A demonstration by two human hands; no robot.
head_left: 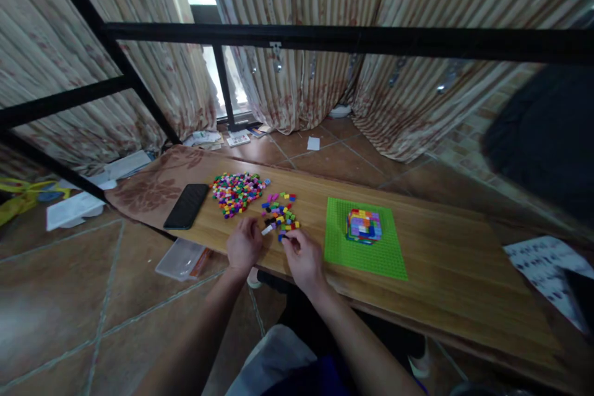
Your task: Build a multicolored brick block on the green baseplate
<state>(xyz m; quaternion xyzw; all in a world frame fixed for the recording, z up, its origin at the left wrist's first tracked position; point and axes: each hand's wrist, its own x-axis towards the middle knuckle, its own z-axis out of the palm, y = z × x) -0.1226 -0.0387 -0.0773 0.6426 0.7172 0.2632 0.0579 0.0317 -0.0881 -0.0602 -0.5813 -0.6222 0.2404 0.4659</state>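
Note:
My right hand (304, 258) pinches a small dark blue building brick (281, 237) between thumb and finger at the near edge of a loose group of bricks (278, 215). Left of it, my left hand (244, 243) is closed with curled fingers; whatever they hold is hidden. White bricks (268, 230) lie between the two hands. Farther back is a larger heap of mixed-colour bricks (236, 192). On the right, a green baseplate (338, 247) bears a low, roughly square stack of multicoloured bricks (364, 225).
A black phone (186, 206) lies on the left of the narrow wooden table (445, 260), beside a brown patterned cloth (160, 179). A clear plastic box (180, 258) is on the floor. Black metal bars (325, 37) cross in front of the curtains. A printed sheet (547, 266) is at far right.

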